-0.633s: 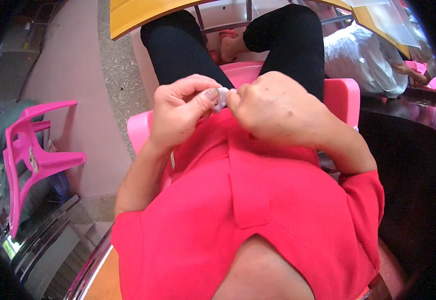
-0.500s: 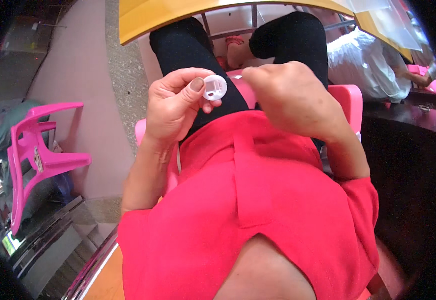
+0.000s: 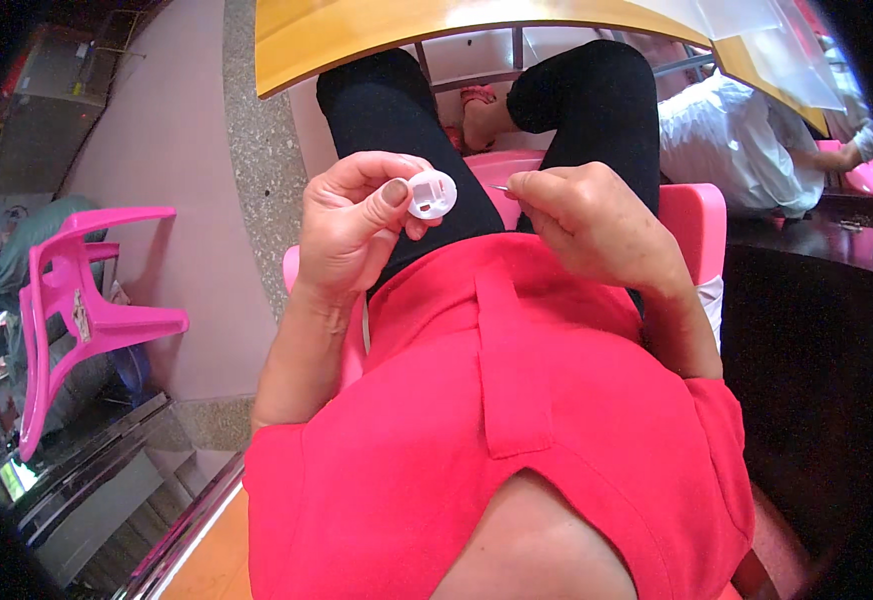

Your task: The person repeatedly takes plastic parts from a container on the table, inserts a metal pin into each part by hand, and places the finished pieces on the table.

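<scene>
Fingertips of your left hand (image 3: 352, 235) pinch a small white round plastic part (image 3: 431, 194) near frame center-top, w/ your right hand (image 3: 587, 220) just beside it, fingers closed on a thin metal pin (image 3: 498, 187).

Bright pink short-sleeved shirt (image 3: 517, 440) with button placket, black trousers (image 3: 387, 110), perhaps pink footwear (image 3: 477, 97)

Perhaps open gap between hands (image 3: 352, 225), table (image 3: 357, 40) ahead

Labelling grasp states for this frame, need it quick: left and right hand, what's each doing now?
Left hand: closed on a small white round plastic part, pinched at the fingertips.
Right hand: closed, pinching a thin metal pin.
</scene>
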`<state>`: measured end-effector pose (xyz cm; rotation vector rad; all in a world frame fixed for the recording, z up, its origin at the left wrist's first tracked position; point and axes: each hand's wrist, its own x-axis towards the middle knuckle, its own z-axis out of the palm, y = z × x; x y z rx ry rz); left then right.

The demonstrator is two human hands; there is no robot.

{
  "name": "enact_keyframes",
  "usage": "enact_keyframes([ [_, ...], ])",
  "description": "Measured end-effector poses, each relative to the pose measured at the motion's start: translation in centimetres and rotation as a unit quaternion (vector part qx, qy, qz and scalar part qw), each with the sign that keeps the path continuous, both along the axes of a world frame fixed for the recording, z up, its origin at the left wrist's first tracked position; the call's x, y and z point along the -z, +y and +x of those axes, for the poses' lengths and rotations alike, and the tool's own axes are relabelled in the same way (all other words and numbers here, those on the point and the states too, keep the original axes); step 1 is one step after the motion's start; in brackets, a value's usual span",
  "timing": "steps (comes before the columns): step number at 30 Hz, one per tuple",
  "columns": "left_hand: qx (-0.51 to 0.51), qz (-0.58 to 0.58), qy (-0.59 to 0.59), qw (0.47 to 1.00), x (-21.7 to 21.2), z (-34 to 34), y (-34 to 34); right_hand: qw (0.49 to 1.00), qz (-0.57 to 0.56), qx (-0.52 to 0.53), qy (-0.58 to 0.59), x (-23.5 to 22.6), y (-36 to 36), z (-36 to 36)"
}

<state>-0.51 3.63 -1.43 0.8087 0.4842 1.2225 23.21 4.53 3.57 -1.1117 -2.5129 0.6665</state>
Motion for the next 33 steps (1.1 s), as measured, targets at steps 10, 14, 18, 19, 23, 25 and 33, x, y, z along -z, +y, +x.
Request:
enact_keyframes([
  [10,0.064,-0.264,0.203,0.941,-2.0,-0.4,6.3,0.998,-0.055,0.002,0.037,0.2,0.6,0.8],
  [14,-0.017,-0.057,0.261,0.963,-6.2,-1.4,19.8,0.998,-0.047,-0.006,0.048,0.1,0.7,0.9],
  [18,-0.091,0.024,0.125,0.988,-17.4,-0.8,30.0,0.998,-0.049,0.004,0.039,0.2,0.7,1.0],
  [19,-0.11,-0.054,0.094,0.988,-19.4,1.0,29.0,0.998,-0.051,0.013,0.033,0.2,0.8,1.2],
  [23,-0.166,0.032,0.415,0.894,-9.8,-2.1,35.0,0.997,-0.041,0.009,0.068,0.1,1.6,1.2],
  [25,-0.235,0.191,0.653,0.694,-7.0,2.0,31.6,0.996,-0.046,0.036,0.073,0.6,1.7,1.8],
  [33,-0.273,0.408,0.676,0.55,2.0,0.5,31.0,0.996,-0.082,0.012,0.03,0.7,2.4,1.0],
])
